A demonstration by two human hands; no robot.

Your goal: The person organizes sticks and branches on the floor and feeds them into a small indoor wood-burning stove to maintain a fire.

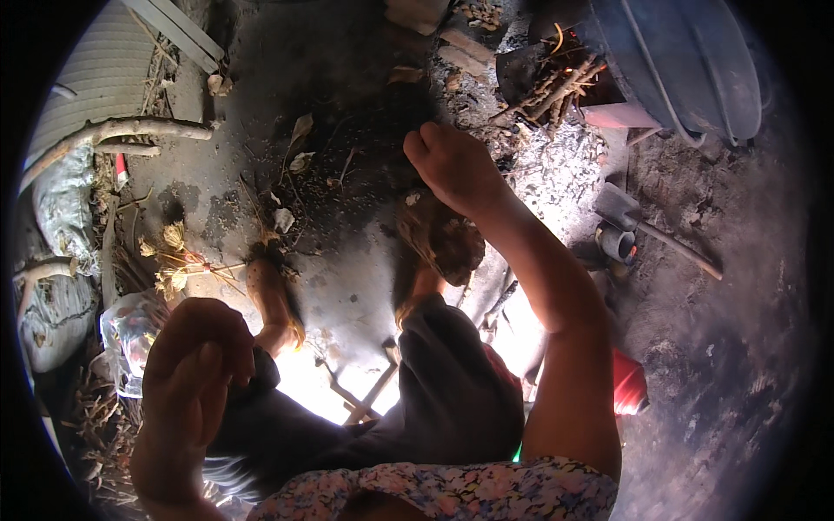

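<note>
My right hand (452,169) reaches forward over the dark ground, its fingers closed in a fist. Whatever it may hold is hidden. Just below it, by my right foot, is a dark brown lump (447,239), perhaps wood. Ahead and to the right of that hand, thin twigs (560,94) lie in a small fire with glowing tips. My left hand (195,369) is raised near my left knee, its fingers curled in toward the palm, with nothing visible in them. A clear plastic bag (126,339) lies beyond it on the left.
A big dark metal vessel (695,69) stands by the fire at right. Pale ash (565,174) spreads below. A long-handled small shovel (621,207), a small can (617,243) and a red object (629,382) lie right. Left are a thick branch (130,128) and dried stalks (178,260).
</note>
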